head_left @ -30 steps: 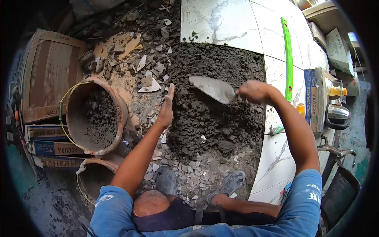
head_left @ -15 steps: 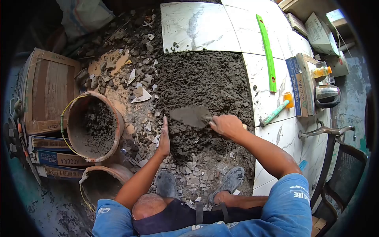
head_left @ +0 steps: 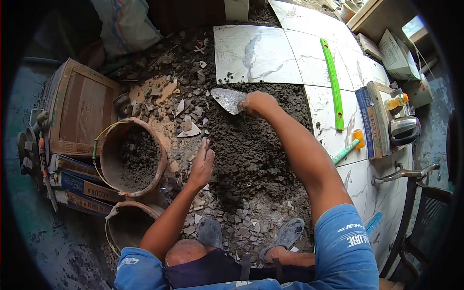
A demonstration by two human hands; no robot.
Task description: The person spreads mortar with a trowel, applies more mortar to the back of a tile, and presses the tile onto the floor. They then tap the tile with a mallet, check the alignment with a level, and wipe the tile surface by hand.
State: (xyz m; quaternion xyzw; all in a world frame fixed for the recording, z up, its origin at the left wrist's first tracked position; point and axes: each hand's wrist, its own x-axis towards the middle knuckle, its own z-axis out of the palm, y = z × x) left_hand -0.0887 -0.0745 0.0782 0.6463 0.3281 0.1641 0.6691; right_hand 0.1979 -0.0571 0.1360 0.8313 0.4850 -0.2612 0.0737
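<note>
My right hand (head_left: 260, 104) is closed around the handle of a trowel (head_left: 227, 99), its blade pointing left over the far left part of the dark mortar bed (head_left: 256, 150). Just beyond the blade lies the near edge of a white marbled tile (head_left: 256, 55). My left hand (head_left: 202, 166) is held upright with fingers stretched out, beside the left edge of the mortar, holding nothing. Broken tile and rubble (head_left: 189, 129) lie to the left of the mortar.
At left stand a bucket of mortar (head_left: 162, 166), a second bucket (head_left: 116, 209) and tile boxes (head_left: 82, 113). On the right-hand tiles lie a green spirit level (head_left: 332, 84) and a mallet (head_left: 345, 151), beside boxes (head_left: 374, 121). A chair (head_left: 427, 212) stands at lower right.
My right hand has carried the trowel away from me, from the middle of the mortar to its far left part, and the blade has turned. My left hand stays open. The view has shifted slightly.
</note>
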